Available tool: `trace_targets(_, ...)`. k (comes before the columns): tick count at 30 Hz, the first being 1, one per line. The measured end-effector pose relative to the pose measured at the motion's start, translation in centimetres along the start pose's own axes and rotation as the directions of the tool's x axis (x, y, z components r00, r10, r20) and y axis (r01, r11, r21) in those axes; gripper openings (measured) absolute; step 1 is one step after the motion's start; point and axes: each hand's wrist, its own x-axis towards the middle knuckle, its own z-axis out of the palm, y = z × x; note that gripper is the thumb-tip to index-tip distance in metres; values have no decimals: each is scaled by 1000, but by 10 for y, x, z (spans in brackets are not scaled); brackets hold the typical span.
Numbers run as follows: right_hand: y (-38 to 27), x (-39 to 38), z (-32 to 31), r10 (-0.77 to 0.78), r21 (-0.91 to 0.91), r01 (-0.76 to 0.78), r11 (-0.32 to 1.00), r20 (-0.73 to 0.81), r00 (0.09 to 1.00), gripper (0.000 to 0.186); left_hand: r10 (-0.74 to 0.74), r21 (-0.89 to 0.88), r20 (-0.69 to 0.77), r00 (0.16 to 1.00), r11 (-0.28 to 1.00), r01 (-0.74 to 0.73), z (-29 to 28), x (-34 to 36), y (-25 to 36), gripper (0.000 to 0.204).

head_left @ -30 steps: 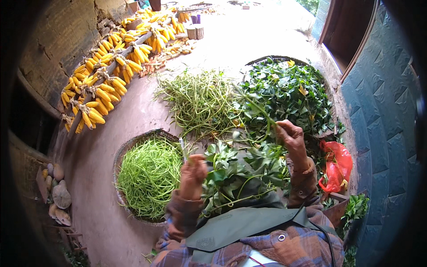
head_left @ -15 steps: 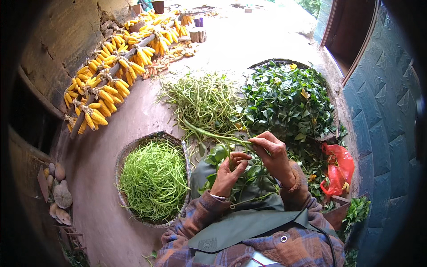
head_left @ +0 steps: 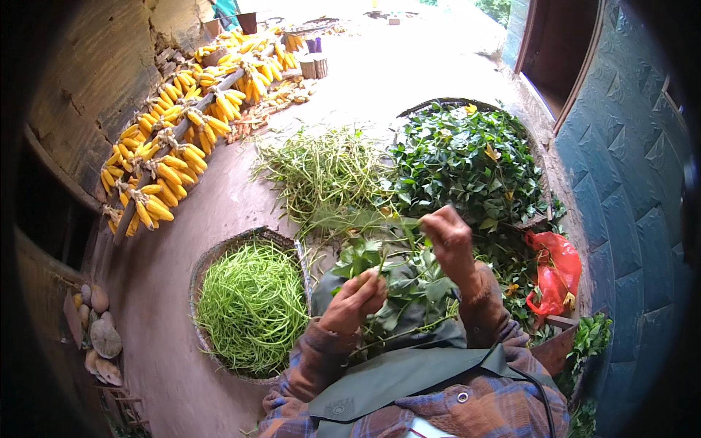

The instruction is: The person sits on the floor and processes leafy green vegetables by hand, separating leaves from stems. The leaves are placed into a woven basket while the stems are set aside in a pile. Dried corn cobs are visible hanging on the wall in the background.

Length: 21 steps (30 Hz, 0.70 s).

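Observation:
My left hand (head_left: pixel 356 301) is closed in a pinch over my lap, with a leafy green stem (head_left: pixel 363 255) rising from its fingertips. Higher and to the right, my right hand (head_left: pixel 449 237) is closed, its fingers partly smeared by motion. A blurred green stem (head_left: pixel 380 217) runs left from its fingertips. Leafy vines (head_left: pixel 431 288) lie over a dark green apron (head_left: pixel 409 376) between my forearms. To the left, slender green stems fill a round woven basket (head_left: pixel 196 292). A loose heap of pale green stems (head_left: pixel 325 171) lies on the floor beyond my hands.
A basket (head_left: pixel 420 109) heaped with dark green leaves stands at far right. Near it lies a red plastic bag (head_left: pixel 558 270), beside a blue-green wall (head_left: pixel 628 219). Bundled yellow corn (head_left: pixel 171 171) hangs on a pole at far left. Squashes (head_left: pixel 104 337) sit at the left edge.
My right hand has risen slightly, and the long stem has become a blur. My left hand has moved down and left, its fingers closing around a leafy stem. The view has shifted slightly.

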Motion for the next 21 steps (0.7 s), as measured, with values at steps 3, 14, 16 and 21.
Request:
trace_targets(3,46,0,-23,272,202,-248,948,-100,957,8,93,108,-77,993,991,-84,-2,-31,14,33)
trace_targets(14,-16,-13,8,140,322,-266,909,366,920,11,232,275,-340,911,951,-139,5,31,-28,21)
trace_targets(16,-7,-9,2,60,165,-116,979,312,948,10,137,147,-399,907,986,-84,-3,25,-27,21)
trace_targets(21,46,-3,-13,48,-4,-48,999,98,994,8,-185,-37,-115,976,983,182,-22,-8,-6,28)
